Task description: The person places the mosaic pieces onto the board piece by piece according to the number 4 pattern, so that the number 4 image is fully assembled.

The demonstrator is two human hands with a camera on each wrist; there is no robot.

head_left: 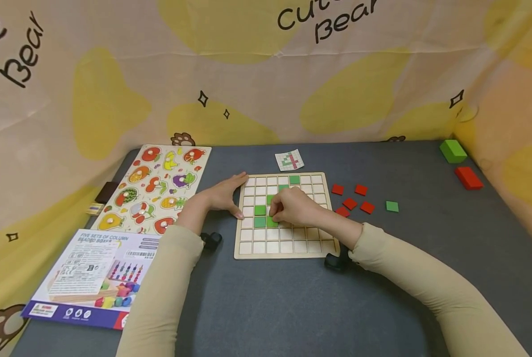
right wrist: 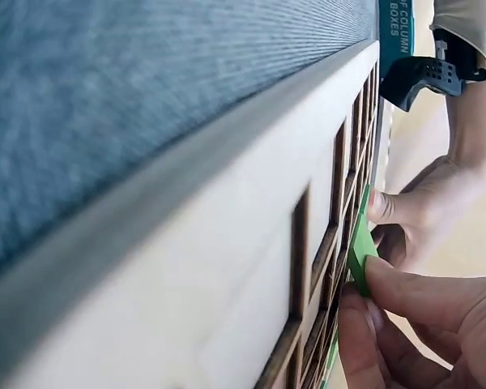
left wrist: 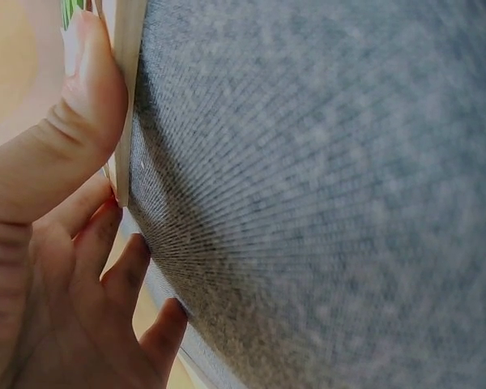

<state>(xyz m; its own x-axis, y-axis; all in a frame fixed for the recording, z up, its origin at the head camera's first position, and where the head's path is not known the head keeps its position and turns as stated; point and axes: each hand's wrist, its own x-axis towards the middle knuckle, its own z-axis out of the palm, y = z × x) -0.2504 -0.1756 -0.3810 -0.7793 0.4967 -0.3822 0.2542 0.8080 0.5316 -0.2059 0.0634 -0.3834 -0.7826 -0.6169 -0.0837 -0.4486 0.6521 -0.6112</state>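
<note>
- While the left hand (head_left: 223, 197) lies flat with straight fingers against the board (head_left: 283, 248) edge, the board rests on the counter (head_left: 382, 297).
- Right hand (head_left: 294, 207) grip: fingertips pinch a green tile (right wrist: 360, 243) over the board's grid.

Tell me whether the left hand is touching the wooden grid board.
Touching. The left wrist view shows the left hand's thumb pressed flat against the grid board's edge; the head view shows the same hand spread along the board's left side.
</note>
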